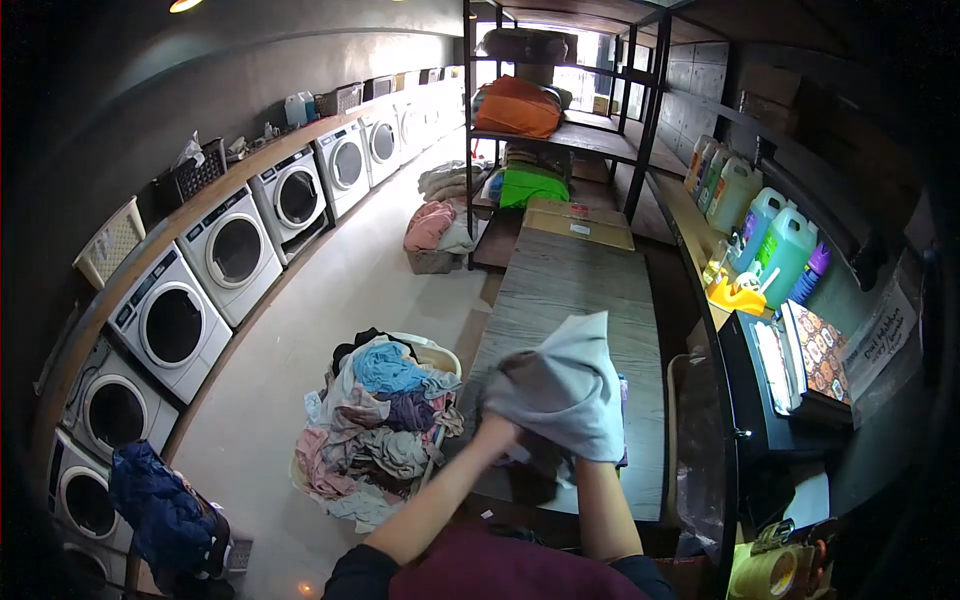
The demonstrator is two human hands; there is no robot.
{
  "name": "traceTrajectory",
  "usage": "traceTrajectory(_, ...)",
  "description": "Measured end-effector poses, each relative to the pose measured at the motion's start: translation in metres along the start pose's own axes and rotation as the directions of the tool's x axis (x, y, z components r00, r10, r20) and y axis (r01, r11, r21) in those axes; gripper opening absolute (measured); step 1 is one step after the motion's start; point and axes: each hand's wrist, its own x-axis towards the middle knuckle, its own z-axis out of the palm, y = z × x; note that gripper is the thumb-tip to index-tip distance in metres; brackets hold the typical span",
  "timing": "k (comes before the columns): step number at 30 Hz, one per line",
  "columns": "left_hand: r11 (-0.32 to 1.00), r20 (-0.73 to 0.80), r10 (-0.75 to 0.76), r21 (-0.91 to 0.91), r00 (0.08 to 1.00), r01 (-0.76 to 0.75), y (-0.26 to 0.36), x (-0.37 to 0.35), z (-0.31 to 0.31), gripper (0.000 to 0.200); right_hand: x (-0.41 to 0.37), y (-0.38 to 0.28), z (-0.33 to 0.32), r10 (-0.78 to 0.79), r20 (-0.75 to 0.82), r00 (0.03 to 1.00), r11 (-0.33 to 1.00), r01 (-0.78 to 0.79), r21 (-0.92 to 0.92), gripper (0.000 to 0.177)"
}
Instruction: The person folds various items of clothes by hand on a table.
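Head view: grey cloth [565, 385] is bunched over both hands above the near half of the bench [590, 290]. Left hand [500, 428] enters at the cloth's left edge, right hand [598, 472] beneath its lower edge. Fingers of both are covered by cloth and blur; how far they are closed cannot be told. Left of the bench, a basket [446, 356] holds heaped clothes [385, 420]. A cardboard box [585, 222] lies at the bench's far end.
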Motion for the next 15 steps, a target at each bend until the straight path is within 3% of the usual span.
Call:
traceTrajectory(1, 0.955, -0.189, -0.068, -0.296, 0.980, 0.009, -0.009, 0.025, -0.001, 0.042, 0.005, 0.005, -0.003, 0.065, 0.003, 0.998, 0.992, -0.065, 0.107, 0.066)
traceTrajectory(2, 0.878, -0.056, -0.288, -0.414, 0.956, 0.241, 0.004, 0.044, -0.021, 0.043, 0.011, 0.010, -0.007, 0.119, 0.012, 0.993, 0.973, -0.119, 0.197, 0.066)
traceTrajectory(3, 0.982, -0.186, -0.051, -0.188, 0.981, 0.016, 0.013, 0.043, -0.032, 0.040, 0.014, 0.013, -0.012, 0.154, 0.017, 0.988, 0.954, -0.153, 0.259, 0.065)
traceTrajectory(4, 0.981, -0.303, 0.189, 0.092, 0.934, -0.169, 0.023, 0.041, -0.044, 0.038, 0.014, 0.013, -0.017, 0.158, 0.015, 0.987, 0.946, -0.156, 0.285, 0.065)
traceTrajectory(5, 0.948, -0.316, 0.286, 0.232, 0.905, -0.218, 0.026, 0.031, -0.049, 0.038, 0.010, 0.014, -0.019, 0.154, 0.008, 0.988, 0.942, -0.149, 0.301, 0.065)
traceTrajectory(8, 0.967, -0.071, 0.154, 0.214, 0.985, -0.136, 0.014, -0.029, -0.034, 0.038, -0.017, 0.015, -0.013, 0.117, -0.003, 0.993, 0.949, -0.111, 0.294, 0.063)
traceTrajectory(11, 0.996, 0.262, -0.010, 0.089, 0.965, -0.014, -0.004, -0.062, 0.000, 0.038, -0.034, 0.020, 0.007, 0.093, 0.017, 0.996, 0.962, -0.094, 0.254, 0.062)
traceTrajectory(15, 0.997, 0.134, -0.066, 0.043, 0.989, 0.061, -0.042, -0.040, 0.008, 0.037, -0.029, 0.029, -0.007, 0.125, 0.024, 0.992, 0.955, -0.127, 0.268, 0.061)
